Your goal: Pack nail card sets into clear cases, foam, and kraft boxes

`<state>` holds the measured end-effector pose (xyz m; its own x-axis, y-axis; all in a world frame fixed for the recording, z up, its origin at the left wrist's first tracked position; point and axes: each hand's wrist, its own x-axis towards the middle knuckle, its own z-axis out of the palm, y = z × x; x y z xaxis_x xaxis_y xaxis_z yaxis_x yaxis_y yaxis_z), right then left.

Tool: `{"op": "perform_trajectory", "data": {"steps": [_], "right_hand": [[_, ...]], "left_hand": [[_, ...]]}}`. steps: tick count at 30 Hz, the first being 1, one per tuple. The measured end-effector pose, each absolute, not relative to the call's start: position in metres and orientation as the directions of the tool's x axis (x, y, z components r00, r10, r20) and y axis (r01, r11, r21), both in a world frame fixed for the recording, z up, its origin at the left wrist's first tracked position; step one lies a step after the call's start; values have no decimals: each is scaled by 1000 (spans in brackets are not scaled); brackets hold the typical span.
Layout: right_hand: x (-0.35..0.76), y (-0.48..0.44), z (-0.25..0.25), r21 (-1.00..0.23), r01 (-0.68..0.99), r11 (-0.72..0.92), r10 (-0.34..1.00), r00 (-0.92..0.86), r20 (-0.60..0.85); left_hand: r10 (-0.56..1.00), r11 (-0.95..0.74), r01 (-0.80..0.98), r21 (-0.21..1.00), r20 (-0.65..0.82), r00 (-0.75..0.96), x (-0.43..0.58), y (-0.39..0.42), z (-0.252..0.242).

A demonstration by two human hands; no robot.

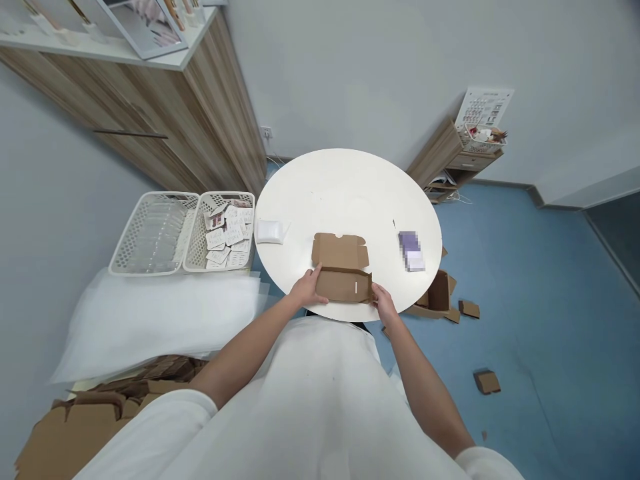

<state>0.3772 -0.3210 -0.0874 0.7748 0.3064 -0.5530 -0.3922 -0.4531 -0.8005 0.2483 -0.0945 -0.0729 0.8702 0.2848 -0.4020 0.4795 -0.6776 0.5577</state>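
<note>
In the head view a brown cardboard mailer box (336,287) lies at the near edge of the round white table (345,193). Its lid (337,250) is folded back flat, away from me, and a small white strip (356,287) shows on the box floor. My left hand (309,288) grips the box's left side, thumb and fingers around the edge. At the right end, my right hand (383,301) has its fingers closed on the side wall near the corner. Some right fingertips are hidden behind the cardboard.
A white packet (270,232) lies at the table's left, a purple-and-white pack (411,250) at its right. Left stand white baskets with clear cases (159,230) and printed cards (233,230). Flat cardboard (75,433) is stacked lower left. Boxes (439,292) lie on the blue floor.
</note>
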Motion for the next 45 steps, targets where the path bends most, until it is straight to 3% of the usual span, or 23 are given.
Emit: {"op": "perform_trajectory", "data": {"steps": [3,6,11,15,17,19,23,29,34,39,45], "right_hand": [[377,-317,-84,-783,-475,-401,349,711,-610],[377,-318,-80,-797,-419,-436,384,714,-585],[379,-322,-75,-779,-3,-627,560,693,-454],[382,-313,-68,-484,337,-807,559,701,-444],[383,-306,-64,-343,416,-842,536,713,-451],[383,-301,-62,-284,453,-845,535,715,-450],[380,-297,-62,-342,413,-844,531,731,-428],[370,-296,-58,-626,337,-703,621,720,-310],[365,-294,-58,-786,59,-615,578,712,-399],[368,-297,-72,-756,-145,-638,429,749,-505],[365,-294,-82,-620,-24,-784,369,785,-497]], "left_hand": [[284,-673,481,562,-405,869,248,-94,-72],[281,-670,483,564,-409,868,248,-94,-71],[269,-676,484,555,-426,864,248,-94,-71],[257,-684,473,555,-423,869,249,-93,-71],[248,-687,470,555,-429,869,249,-93,-70],[247,-684,476,553,-438,864,249,-93,-69],[253,-675,480,561,-435,864,248,-94,-68],[263,-651,473,594,-408,874,248,-94,-69],[263,-645,479,595,-415,871,248,-95,-68],[258,-651,481,587,-424,868,247,-95,-69],[256,-654,476,588,-421,870,246,-95,-69]]}}
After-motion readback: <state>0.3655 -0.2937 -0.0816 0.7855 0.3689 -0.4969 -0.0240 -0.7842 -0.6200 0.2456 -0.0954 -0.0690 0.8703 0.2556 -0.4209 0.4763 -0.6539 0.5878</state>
